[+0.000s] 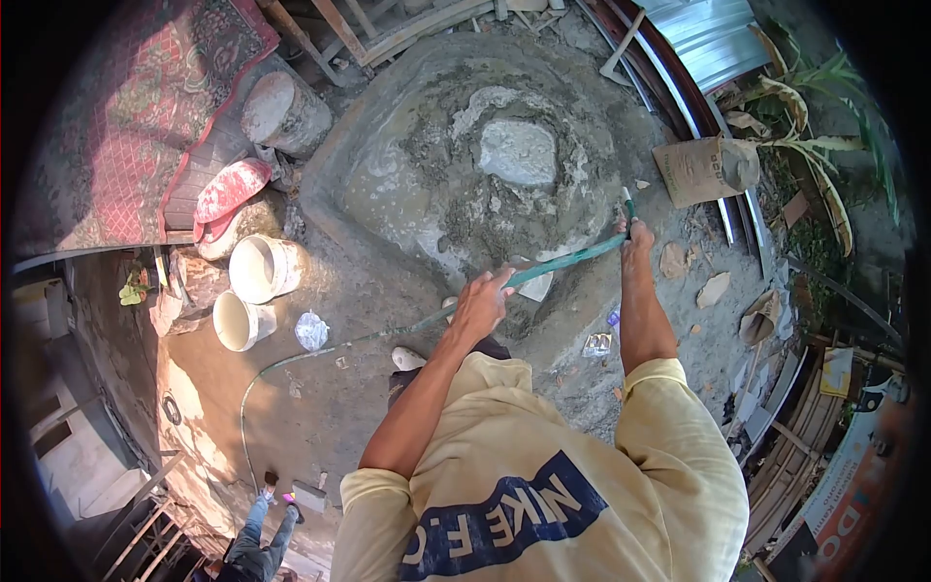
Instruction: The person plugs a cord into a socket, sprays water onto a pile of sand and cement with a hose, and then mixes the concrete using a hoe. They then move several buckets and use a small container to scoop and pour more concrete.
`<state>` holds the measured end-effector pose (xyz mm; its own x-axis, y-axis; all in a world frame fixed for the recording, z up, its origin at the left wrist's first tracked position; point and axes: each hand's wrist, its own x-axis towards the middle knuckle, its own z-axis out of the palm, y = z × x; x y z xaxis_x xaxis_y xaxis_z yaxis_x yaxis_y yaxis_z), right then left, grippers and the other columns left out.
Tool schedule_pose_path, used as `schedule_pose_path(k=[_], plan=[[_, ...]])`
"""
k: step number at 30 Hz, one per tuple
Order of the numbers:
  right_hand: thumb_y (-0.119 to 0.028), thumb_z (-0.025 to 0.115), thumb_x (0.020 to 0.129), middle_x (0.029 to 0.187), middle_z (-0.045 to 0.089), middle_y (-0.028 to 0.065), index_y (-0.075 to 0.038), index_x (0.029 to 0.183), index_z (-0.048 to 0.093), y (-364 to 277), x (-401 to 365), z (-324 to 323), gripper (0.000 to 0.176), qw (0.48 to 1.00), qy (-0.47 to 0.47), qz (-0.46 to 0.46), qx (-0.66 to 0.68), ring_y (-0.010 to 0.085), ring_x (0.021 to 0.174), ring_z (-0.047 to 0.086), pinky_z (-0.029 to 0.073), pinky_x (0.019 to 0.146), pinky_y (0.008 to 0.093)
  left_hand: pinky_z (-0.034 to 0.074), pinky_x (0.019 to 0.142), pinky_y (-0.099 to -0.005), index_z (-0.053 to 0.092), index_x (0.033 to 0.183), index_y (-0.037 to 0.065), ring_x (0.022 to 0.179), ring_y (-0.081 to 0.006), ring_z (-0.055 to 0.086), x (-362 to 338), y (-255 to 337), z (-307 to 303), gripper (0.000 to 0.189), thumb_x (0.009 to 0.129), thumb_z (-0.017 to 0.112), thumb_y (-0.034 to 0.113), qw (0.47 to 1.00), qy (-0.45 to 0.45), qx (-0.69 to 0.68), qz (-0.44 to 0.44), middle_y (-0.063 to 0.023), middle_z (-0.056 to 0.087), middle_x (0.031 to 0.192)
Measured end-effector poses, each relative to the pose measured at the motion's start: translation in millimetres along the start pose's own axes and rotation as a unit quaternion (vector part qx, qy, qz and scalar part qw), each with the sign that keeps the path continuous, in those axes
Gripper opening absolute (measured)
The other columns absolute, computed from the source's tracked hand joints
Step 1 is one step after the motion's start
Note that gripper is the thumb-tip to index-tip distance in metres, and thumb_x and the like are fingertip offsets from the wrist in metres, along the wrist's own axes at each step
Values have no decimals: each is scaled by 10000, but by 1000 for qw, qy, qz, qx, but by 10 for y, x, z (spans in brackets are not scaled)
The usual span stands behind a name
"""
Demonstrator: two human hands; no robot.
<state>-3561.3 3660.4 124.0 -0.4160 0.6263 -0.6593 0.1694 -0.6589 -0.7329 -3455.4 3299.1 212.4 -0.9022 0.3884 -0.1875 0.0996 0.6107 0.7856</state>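
Observation:
A green garden hose runs taut across in front of my body. My right hand is closed round it close to its end, which points up and away at the right edge of a wet grey mound. Farther back along the hose, my left hand is closed on it too. Pale grey powder lies in the hollow at the mound's middle. Partly hidden under the hose is a light grey flat piece, whose kind I cannot make out. No water shows clearly at the hose end.
Two white buckets and a red basin stand at left, near a grey cylinder. A paper sack and metal sheets lie at right. Another person is at lower left, near the trailing hose.

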Motion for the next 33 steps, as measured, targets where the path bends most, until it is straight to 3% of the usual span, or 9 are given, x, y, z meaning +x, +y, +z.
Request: schedule_pose_path(k=[2, 5, 8, 14, 19, 33], plan=[[-59, 433, 931, 759, 518, 175, 105, 961, 430, 19, -46, -59, 167, 1000, -1, 20, 14, 192, 501, 467, 397, 404, 304, 466, 713, -462, 554, 1218, 63, 810, -409, 583, -31, 31, -38, 356, 867, 558, 122, 1000, -2, 4, 4, -250, 569, 899], [18, 379, 896, 750, 468, 173, 29, 924, 348, 34, -85, -101, 43, 1000, -5, 23, -21, 256, 514, 466, 417, 412, 335, 458, 692, -451, 573, 1193, 53, 772, -396, 573, -38, 97, -134, 339, 858, 570, 105, 1000, 23, -6, 12, -233, 559, 850], [28, 381, 889, 761, 461, 188, 50, 945, 353, 77, -42, -64, 66, 998, 15, 5, -60, 248, 511, 462, 420, 415, 332, 442, 664, -445, 582, 1186, 56, 724, -379, 553, -24, 130, -241, 341, 846, 585, 87, 999, 32, -38, 4, -203, 546, 814], [-14, 406, 902, 757, 488, 187, 123, 992, 348, 133, 70, 12, 173, 996, -37, 44, -71, 208, 518, 484, 423, 416, 308, 425, 706, -415, 562, 1221, 68, 751, -374, 515, -42, 170, -356, 335, 889, 565, 119, 999, 19, -42, 1, -209, 507, 784], [1, 444, 906, 763, 547, 197, 147, 956, 446, -8, -56, 169, 155, 994, -65, -21, -80, 177, 495, 477, 400, 398, 279, 421, 655, -427, 588, 1186, 61, 714, -358, 534, -73, 110, -209, 346, 840, 598, 71, 996, 73, -42, 35, -180, 528, 765], [-61, 439, 928, 841, 602, 217, 127, 1068, 460, -273, -52, 927, 235, 975, -135, -119, -127, 153, 508, 470, 412, 419, 264, 420, 663, -433, 582, 1187, 42, 728, -367, 535, 77, 122, -227, 327, 869, 582, 117, 994, 97, -52, 17, -194, 536, 789]])
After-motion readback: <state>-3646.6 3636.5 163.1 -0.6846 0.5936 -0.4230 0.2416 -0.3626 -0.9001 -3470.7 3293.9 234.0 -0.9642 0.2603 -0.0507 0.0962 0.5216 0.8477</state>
